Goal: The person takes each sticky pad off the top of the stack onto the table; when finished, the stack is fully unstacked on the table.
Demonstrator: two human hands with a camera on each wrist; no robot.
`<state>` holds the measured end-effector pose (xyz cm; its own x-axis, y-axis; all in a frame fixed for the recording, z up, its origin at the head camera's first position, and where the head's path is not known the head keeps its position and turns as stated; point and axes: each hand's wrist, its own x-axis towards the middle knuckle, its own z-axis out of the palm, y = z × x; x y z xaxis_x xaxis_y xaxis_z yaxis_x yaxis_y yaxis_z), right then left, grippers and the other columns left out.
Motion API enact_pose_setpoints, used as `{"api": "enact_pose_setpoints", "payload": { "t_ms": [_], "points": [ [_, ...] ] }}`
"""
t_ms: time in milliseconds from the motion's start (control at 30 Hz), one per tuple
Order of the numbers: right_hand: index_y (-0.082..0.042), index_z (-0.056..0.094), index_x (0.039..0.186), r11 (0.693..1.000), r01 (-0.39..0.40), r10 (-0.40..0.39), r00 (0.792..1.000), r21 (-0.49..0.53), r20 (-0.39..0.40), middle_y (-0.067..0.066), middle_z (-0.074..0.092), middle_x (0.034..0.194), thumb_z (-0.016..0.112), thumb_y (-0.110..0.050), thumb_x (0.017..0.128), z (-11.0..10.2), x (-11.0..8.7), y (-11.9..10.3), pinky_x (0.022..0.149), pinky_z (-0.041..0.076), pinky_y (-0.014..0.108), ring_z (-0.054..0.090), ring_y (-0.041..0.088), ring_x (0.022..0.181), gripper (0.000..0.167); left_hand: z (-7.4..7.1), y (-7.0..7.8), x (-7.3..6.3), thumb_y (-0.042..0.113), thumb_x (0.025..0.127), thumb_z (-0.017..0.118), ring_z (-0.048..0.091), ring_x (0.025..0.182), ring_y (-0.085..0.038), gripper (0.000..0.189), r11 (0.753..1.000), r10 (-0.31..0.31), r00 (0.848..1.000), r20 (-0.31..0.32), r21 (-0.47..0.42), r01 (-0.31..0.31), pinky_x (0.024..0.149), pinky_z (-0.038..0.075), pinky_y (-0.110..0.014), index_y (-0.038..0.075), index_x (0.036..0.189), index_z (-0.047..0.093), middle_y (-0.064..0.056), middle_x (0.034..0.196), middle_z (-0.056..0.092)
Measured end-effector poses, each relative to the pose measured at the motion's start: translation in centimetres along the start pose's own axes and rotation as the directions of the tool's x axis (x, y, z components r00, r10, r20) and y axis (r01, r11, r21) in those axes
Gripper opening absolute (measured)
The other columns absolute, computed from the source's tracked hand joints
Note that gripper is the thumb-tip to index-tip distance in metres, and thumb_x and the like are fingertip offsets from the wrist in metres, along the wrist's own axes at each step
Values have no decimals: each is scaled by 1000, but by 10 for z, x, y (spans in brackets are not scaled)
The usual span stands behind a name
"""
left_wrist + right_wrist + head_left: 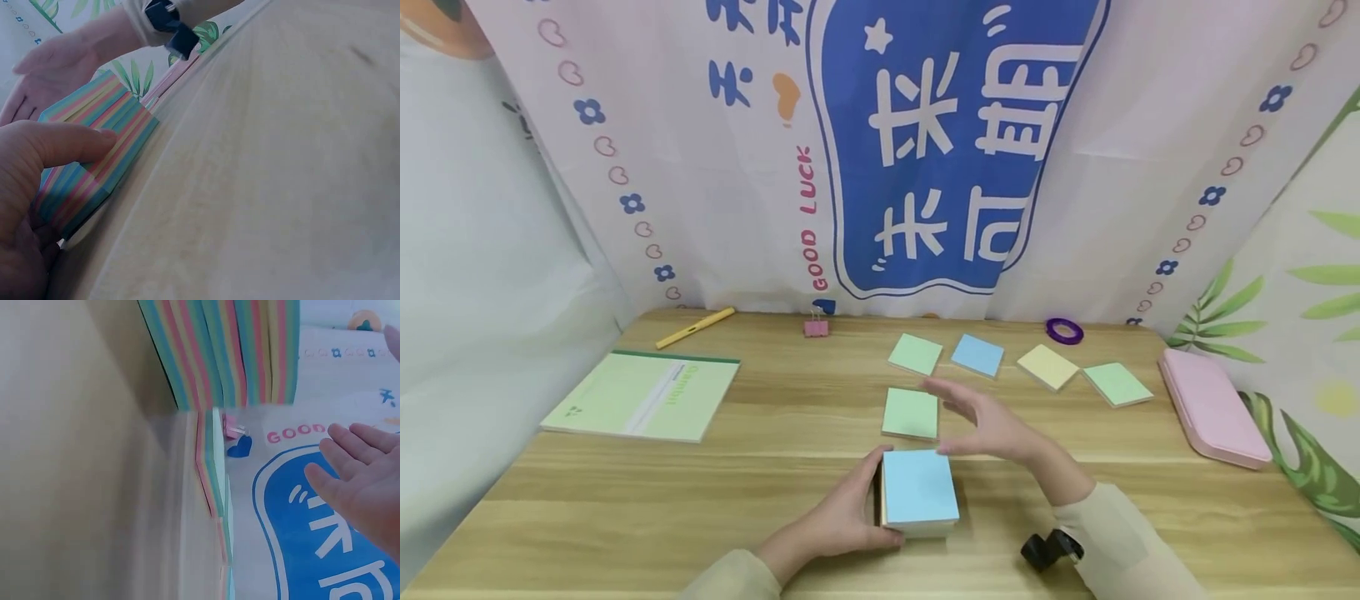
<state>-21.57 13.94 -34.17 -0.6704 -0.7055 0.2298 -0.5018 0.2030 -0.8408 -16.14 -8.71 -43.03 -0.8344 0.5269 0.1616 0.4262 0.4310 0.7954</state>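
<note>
Blue-topped, the paper stack point(920, 487) is probably handling light but slide-prone, favouring opposite-side holds; the left hand point(842, 517) is gripping it, the right hand point(988, 425) hovering empty.

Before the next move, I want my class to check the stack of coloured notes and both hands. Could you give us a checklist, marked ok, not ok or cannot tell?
1. Left hand has a hold on the stack: ok, fingers and thumb grip its side.
2. Right hand free: ok, it holds nothing, near the stack's far right corner.
3. Space just beyond the stack free: not ok, a green pad lies there.
4. Every layer squared up: cannot tell, the left hand covers part of the stack.
5. Purple tape roll and pink binder clip out of the way: ok, both sit toward the table's back edge.
</note>
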Motion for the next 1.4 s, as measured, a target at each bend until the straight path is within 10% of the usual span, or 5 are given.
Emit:
{"api": "enact_pose_setpoints", "payload": {
  "t_ms": [200,633,1067,1400],
  "points": [
    [3,22,133,999,7,-7,1000,52,-1,9,26,137,66,-3,72,16,-25,20,97,19,45,22,24,124,76,-1,-1,-1,29,57,77,34,114,-24,101,1000,-14,1000,2,5,14,93,27,-48,7,135,17,-7,125,38],
    [1,16,135,969,-236,244,958,66,-151,19,19,137,72,-20,69,55,-48,21,94,20,52,22,39,119,89,-1,-3,1,31,58,77,35,114,-24,99,1000,11,1000,-6,18,-11,92,27,-48,7,134,18,-6,124,39],
    [-4,20,135,958,-282,258,924,-47,-284,8,41,122,74,-39,63,78,-48,29,77,40,34,46,21,96,97,-2,-1,1,29,58,77,32,117,-27,99,1000,9,1000,4,13,-9,93,26,-48,5,135,18,-10,128,36],
    [-6,24,134,942,-247,192,952,-228,-240,10,45,121,71,-49,60,68,-50,35,85,36,44,47,24,103,97,-1,-2,3,28,57,78,34,115,-27,101,1000,10,1000,-1,6,-10,93,27,-48,6,135,18,-9,125,38]
  ]
}}
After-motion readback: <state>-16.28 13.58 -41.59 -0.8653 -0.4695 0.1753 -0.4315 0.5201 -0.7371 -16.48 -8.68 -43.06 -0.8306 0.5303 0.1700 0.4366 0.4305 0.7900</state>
